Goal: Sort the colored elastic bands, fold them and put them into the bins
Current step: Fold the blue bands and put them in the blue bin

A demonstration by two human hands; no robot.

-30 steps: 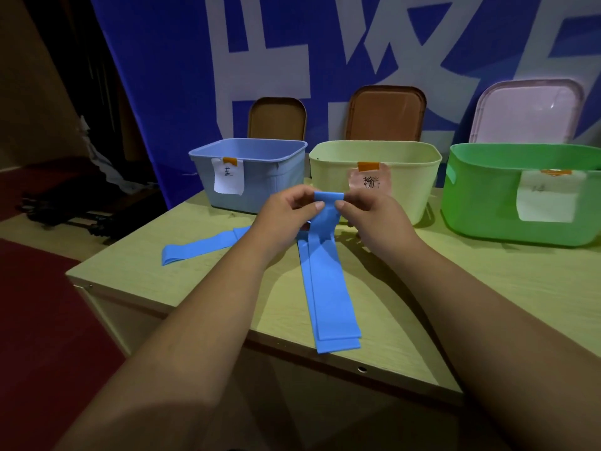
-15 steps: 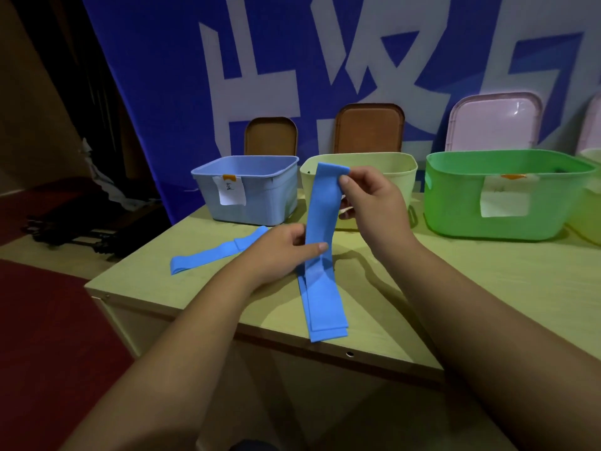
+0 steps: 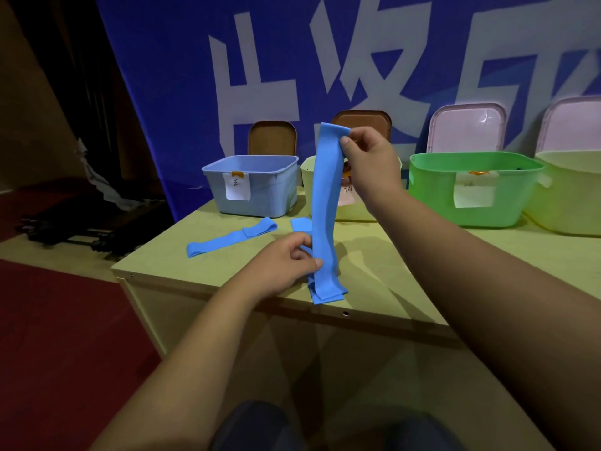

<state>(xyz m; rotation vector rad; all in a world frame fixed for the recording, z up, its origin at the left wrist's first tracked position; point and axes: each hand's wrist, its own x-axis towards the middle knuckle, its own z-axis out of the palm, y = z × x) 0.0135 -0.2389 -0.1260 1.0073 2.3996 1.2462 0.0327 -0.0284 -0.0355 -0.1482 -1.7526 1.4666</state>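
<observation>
A long blue elastic band (image 3: 325,203) hangs upright over the table. My right hand (image 3: 367,161) pinches its top end, lifted in front of the pale yellow bin (image 3: 307,172). My left hand (image 3: 286,262) pinches the band low down, near the table's front edge, where its bottom end still lies on the wood. A second blue band (image 3: 227,239) lies flat to the left, and a short blue piece (image 3: 300,224) shows behind the held band. The blue bin (image 3: 253,183) with a white label stands at the back left.
A green bin (image 3: 471,187) and another pale yellow bin (image 3: 572,193) stand at the back right of the table (image 3: 487,262). Brown and pink lids lean against the blue banner behind the bins. The floor drops away to the left of the table.
My right hand has raised the band's top end from table height to well above the bins. My left hand slid down the band toward the front edge. The band now hangs stretched upright.
</observation>
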